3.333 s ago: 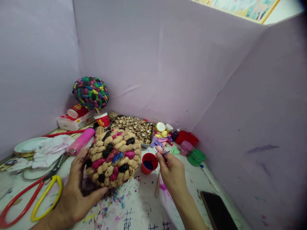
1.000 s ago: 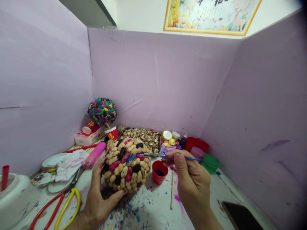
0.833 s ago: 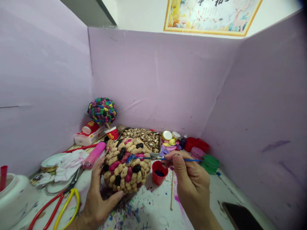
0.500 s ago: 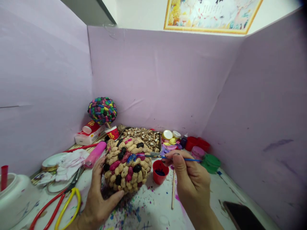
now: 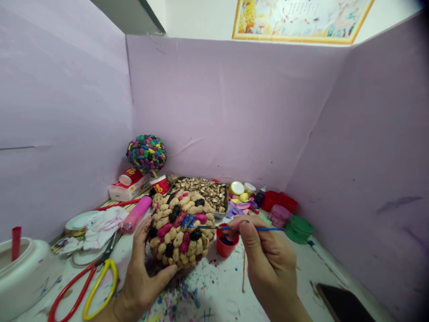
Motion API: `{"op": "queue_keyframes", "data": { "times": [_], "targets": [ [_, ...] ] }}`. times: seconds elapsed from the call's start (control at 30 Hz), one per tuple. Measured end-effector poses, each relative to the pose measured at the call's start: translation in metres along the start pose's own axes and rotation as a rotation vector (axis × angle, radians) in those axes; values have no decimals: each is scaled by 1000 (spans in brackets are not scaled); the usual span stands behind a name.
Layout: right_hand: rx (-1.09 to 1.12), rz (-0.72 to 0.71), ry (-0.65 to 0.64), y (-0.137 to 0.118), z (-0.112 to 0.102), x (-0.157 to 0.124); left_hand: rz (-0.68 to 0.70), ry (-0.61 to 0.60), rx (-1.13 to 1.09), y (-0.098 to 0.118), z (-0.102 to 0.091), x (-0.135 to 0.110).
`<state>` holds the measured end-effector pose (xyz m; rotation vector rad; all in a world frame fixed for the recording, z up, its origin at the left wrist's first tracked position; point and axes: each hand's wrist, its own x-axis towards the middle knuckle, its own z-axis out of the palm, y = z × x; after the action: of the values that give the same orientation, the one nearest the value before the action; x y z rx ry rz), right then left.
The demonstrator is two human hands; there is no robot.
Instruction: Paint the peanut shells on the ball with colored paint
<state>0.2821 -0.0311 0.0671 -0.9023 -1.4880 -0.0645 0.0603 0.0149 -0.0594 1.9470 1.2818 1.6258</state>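
Observation:
A ball covered in peanut shells point(image 5: 177, 239) sits in front of me, mostly bare tan with several shells painted black, magenta and blue. My left hand point(image 5: 142, 264) grips its left side, thumb at the lower front and fingers along the edge. Pinched in my right hand point(image 5: 263, 250) is a thin blue paintbrush point(image 5: 266, 228). The brush tip touches a blue-painted shell point(image 5: 188, 222) near the middle of the ball. Just right of the ball stands a red cup point(image 5: 225, 248) with dark blue paint inside, partly hidden by my right fingers.
Behind the ball lies a tray of shells point(image 5: 204, 188). A finished-looking multicoloured ball point(image 5: 146, 153) stands back left. Scissors point(image 5: 100, 264) and a white pot point(image 5: 30, 264) are at left. Green point(image 5: 299, 229) and pink tubs point(image 5: 279, 215), a wooden stick point(image 5: 244, 273) and a phone point(image 5: 343, 304) are at right.
The brush tip has shifted slightly down on the blue shell, and my right hand has lowered a little. More blue shows on that shell. The whole view has shifted slightly.

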Motion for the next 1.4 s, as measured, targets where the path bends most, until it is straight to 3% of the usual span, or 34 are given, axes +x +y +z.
{"op": "queue_keyframes", "data": {
  "times": [0.1, 0.37, 0.63, 1.03, 1.4],
  "targets": [
    [-2, -18, -40, 0, 0, -1, -9, 0, 10, 3, 0, 0],
    [-20, -1, 51, 5, 1, 0, 46, -18, 48, 0, -3, 0],
    [9, -8, -9, -1, 1, 0, 46, -26, 51, 0, -1, 0],
    [-74, -35, 42, 5, -1, 0, 29, -24, 40, 2, -3, -1],
    [-77, -59, -3, -7, -3, 1, 31, -40, 48, 4, -3, -1]
  ]
}}
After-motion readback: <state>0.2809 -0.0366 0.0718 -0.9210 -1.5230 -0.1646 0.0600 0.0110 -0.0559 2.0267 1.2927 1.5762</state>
